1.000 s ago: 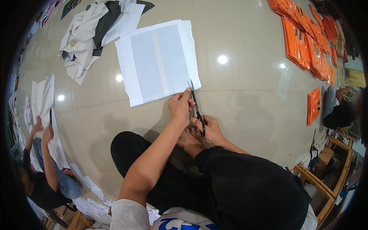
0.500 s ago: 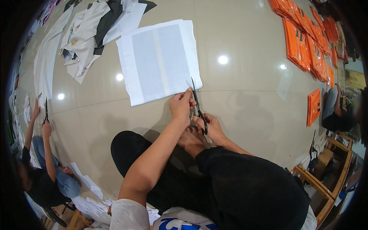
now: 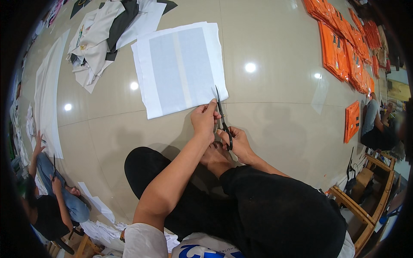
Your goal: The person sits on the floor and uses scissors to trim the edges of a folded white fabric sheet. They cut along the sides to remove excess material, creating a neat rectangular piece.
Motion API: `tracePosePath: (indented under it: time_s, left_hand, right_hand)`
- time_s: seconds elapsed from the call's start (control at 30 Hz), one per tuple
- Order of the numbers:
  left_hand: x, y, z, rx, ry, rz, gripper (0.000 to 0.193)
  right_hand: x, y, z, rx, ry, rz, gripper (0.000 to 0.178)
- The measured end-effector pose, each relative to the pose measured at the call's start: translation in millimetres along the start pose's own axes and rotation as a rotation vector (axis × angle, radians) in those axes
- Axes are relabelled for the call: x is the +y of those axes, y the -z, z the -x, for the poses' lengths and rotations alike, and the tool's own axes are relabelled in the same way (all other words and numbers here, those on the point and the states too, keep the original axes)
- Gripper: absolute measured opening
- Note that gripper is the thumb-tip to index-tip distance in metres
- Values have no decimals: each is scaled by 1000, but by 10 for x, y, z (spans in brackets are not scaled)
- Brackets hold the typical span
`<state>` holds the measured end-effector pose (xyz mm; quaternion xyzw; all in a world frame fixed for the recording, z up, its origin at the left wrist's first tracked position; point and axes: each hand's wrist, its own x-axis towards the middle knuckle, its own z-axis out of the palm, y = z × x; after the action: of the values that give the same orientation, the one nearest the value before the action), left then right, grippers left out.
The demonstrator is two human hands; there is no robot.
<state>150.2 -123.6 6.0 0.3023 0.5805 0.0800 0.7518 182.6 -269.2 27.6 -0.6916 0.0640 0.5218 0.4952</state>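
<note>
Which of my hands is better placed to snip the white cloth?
Probably your right hand: it holds the black scissors, whose blades reach the white cloth near its lower right corner. Your left hand, at the cloth's near edge, seems better placed for steadying.

From the head, one wide fisheye view looks down, close over black-clad legs lower centre, onto the floor.

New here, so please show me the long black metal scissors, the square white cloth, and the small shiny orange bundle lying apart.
Long black metal scissors (image 3: 223,124), head view: the shank above the finger loops.
Square white cloth (image 3: 182,69), head view: the pale central stripe.
Small shiny orange bundle (image 3: 351,122), head view: its upper face.
</note>
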Motion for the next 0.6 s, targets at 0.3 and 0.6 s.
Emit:
tracePosePath:
  time_s: [0.3, 0.6]
  left_hand:
    - [16, -1, 13, 2, 4, -1, 27]
    - [32, -3, 25, 2, 24, 20, 26]
  right_hand:
    - [67, 27, -16, -20, -8, -20, 36]
    - [-67, 29, -76, -17, 6, 56, 33]
